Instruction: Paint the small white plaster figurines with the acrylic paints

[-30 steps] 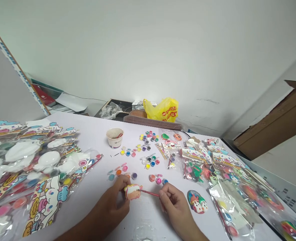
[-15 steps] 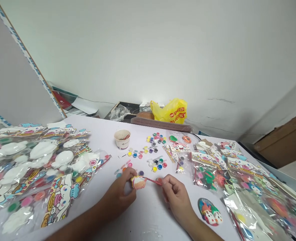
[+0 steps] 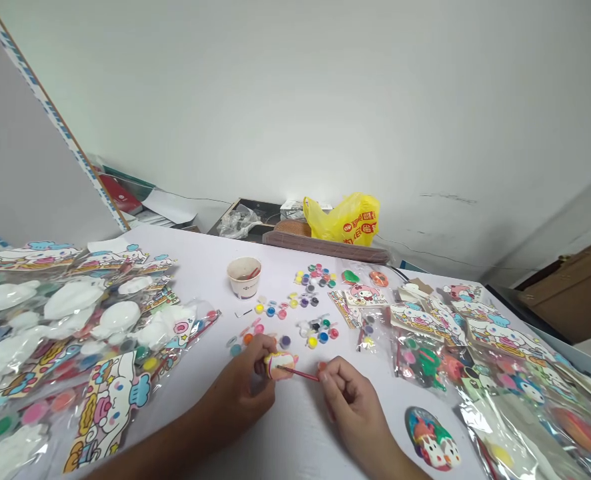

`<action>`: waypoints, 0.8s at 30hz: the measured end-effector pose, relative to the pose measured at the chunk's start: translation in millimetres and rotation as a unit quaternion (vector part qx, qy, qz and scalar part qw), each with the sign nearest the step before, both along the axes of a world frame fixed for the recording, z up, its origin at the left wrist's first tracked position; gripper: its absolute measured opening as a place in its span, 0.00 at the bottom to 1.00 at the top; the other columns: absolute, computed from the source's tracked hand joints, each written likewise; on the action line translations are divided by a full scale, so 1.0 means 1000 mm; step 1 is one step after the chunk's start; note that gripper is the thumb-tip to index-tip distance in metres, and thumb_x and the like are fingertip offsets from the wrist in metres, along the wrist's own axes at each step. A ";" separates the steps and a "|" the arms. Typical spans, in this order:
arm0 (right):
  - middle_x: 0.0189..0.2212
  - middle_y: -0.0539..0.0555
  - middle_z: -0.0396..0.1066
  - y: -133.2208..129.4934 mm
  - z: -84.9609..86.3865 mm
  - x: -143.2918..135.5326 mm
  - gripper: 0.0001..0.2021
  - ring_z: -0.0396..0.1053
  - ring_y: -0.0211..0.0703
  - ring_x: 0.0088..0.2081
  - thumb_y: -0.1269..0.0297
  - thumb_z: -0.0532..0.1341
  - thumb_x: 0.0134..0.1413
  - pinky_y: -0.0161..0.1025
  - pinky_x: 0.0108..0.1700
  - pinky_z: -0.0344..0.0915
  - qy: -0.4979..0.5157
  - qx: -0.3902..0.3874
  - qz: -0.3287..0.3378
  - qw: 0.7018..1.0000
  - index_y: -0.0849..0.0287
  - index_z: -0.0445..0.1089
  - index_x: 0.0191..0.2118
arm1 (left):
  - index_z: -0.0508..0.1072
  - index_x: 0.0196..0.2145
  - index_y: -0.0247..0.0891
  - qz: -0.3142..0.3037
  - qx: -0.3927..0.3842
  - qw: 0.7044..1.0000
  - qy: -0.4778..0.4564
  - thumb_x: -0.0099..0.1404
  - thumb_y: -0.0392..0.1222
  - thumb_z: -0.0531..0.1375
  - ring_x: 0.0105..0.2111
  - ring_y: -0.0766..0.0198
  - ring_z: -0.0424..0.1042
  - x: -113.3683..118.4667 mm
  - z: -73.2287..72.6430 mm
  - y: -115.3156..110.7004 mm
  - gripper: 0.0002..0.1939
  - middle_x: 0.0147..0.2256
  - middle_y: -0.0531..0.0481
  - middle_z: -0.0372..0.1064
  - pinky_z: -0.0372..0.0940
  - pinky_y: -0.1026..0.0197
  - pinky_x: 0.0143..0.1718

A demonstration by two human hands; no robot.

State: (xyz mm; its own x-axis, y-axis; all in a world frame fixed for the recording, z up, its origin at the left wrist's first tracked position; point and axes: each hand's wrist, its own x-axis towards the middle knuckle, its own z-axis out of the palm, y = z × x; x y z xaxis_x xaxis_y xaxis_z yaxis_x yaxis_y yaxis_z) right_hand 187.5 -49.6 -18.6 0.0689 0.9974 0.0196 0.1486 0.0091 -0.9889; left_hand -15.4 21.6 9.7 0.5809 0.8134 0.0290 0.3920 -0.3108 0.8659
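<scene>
My left hand [image 3: 248, 380] pinches a small figurine [image 3: 281, 367], partly painted yellow, white and orange-pink, just above the white table. In my right hand [image 3: 350, 397] is a thin red paintbrush [image 3: 303, 375], its tip resting on the figurine's white part. Beyond the hands are strips of small paint pots [image 3: 318, 332] in several colours. A paper cup [image 3: 244, 277] with a reddish stick in it stands farther back. To the right of my right hand lies a round painted piece [image 3: 431, 439] with white figures on it.
Clear bags of white figurines [image 3: 75, 297] and printed cards cover the left side. More bagged kits [image 3: 425, 360] with coloured pieces crowd the right. At the back, a yellow plastic bag [image 3: 345, 220] sits behind the table edge, before the wall.
The brush tip has moved left from the figurine's right edge onto its white part. The figurine has turned slightly in my left hand, and the whole view has shifted a little.
</scene>
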 end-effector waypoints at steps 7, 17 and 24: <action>0.18 0.43 0.49 0.000 -0.002 -0.001 0.19 0.46 0.34 0.21 0.49 0.55 0.63 0.34 0.23 0.43 -0.046 0.017 -0.016 0.999 0.57 0.58 0.27 | 0.59 0.41 0.40 0.000 0.010 1.000 0.009 0.58 0.32 0.52 0.31 0.64 0.59 0.002 0.002 -0.001 0.13 0.33 0.54 0.58 0.58 0.64 0.34; 0.18 0.43 0.50 0.001 0.001 -0.002 0.19 0.46 0.34 0.21 0.49 0.54 0.63 0.34 0.25 0.44 -0.046 0.025 -0.018 0.998 0.57 0.57 0.27 | 0.60 0.41 0.40 0.001 0.019 1.000 -0.003 0.58 0.31 0.53 0.31 0.64 0.59 0.001 0.000 -0.002 0.12 0.31 0.54 0.59 0.59 0.64 0.34; 0.18 0.44 0.54 0.001 0.002 -0.002 0.18 0.50 0.35 0.22 0.51 0.54 0.64 0.35 0.26 0.47 -0.042 0.031 -0.006 0.999 0.57 0.57 0.27 | 0.60 0.40 0.40 -0.004 0.017 1.000 0.003 0.58 0.33 0.53 0.28 0.65 0.57 0.002 0.003 0.000 0.11 0.29 0.56 0.57 0.57 0.64 0.31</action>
State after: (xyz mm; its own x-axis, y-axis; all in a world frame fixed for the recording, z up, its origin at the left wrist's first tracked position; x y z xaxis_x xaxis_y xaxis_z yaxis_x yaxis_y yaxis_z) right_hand 185.4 -48.7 -16.4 0.0757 0.9933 0.0878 0.2311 0.0682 -0.9705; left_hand -13.2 21.1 12.6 0.5872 0.8078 0.0520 0.3952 -0.3422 0.8525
